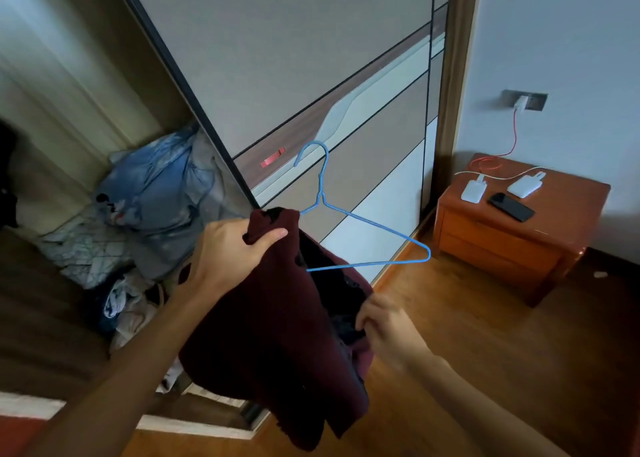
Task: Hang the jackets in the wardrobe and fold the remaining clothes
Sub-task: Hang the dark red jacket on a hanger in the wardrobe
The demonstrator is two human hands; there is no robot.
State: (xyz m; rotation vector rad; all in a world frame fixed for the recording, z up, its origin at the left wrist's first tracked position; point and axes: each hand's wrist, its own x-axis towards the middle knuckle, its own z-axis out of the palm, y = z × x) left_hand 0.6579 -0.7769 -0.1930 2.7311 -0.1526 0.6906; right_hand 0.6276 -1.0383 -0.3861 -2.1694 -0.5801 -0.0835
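Panelled wardrobe door [294, 58], triangular wire hanger [320, 193]

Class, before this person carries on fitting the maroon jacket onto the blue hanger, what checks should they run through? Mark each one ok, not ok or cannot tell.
1. Left hand grips the top of the maroon jacket: ok.
2. Right hand pinches the jacket's open edge: ok.
3. One shoulder of the blue hanger is tucked into the fabric: ok.
4. The hanger's other shoulder is covered: not ok, it sticks out bare.
5. The hook is free of the cloth: ok.
6. The wardrobe stands open: ok. Whether its rail has room: cannot tell, no rail in view.
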